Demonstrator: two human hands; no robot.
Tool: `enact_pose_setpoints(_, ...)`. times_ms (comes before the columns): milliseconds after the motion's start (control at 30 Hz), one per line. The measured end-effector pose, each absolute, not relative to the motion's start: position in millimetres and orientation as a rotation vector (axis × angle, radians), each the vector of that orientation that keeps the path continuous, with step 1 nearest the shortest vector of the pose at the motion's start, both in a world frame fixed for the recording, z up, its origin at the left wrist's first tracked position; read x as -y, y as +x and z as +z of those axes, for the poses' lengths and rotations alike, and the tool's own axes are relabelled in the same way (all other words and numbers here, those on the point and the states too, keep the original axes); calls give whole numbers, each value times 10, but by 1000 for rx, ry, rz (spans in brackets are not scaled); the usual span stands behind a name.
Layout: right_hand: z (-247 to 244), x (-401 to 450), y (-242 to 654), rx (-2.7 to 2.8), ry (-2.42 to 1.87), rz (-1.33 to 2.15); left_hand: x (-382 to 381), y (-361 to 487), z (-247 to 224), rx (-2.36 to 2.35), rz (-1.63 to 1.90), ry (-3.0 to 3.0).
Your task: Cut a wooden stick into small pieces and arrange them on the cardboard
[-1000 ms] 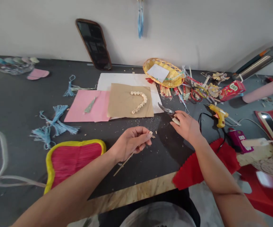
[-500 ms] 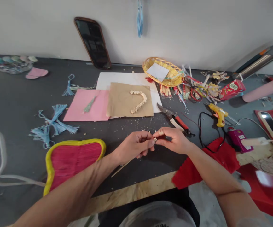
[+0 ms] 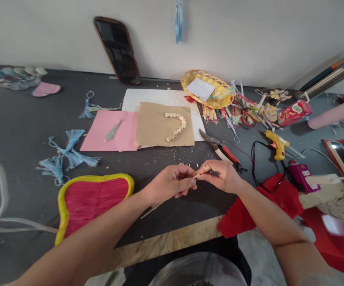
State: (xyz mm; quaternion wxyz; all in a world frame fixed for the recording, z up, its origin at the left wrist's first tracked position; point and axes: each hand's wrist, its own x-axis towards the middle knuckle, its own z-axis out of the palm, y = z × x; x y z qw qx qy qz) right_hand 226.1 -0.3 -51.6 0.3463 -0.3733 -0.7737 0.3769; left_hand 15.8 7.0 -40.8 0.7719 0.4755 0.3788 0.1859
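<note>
My left hand [image 3: 174, 182] and my right hand [image 3: 218, 176] meet above the dark table [image 3: 172, 216]. Between their fingertips is a small pale wooden piece [image 3: 197, 176], pinched by both. Behind them, a curved row of small pale pieces [image 3: 180, 128] lies on a brown sheet [image 3: 151, 125]. A few tiny pale bits lie on the table just beyond my fingers. Under my left wrist a thin pale stick [image 3: 152, 210] shows in part. Pruning shears [image 3: 224, 150] with red and white handles lie behind my right hand.
Pink paper [image 3: 97, 137], blue tassels [image 3: 67, 153] and a yellow-edged red piece [image 3: 94, 202] lie left. A phone [image 3: 118, 51] leans on the wall. A wicker basket [image 3: 210, 85] stands at the back. Right are a yellow glue gun [image 3: 277, 145], its cable, and red cloth [image 3: 243, 214].
The fingertips of my right hand have shifted slightly, and more of the small pale piece shows between my hands. The whole view has moved a little.
</note>
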Motion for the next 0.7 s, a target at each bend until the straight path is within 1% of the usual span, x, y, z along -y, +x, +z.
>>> enact_pose_setpoints(333,-505,1,2269,2037,-966,904,-62,179,-368,-947,373,1100)
enact_pose_setpoints(700,-483,14,2261,2033,-917,905,-14,197,-333,-1014,392,1216)
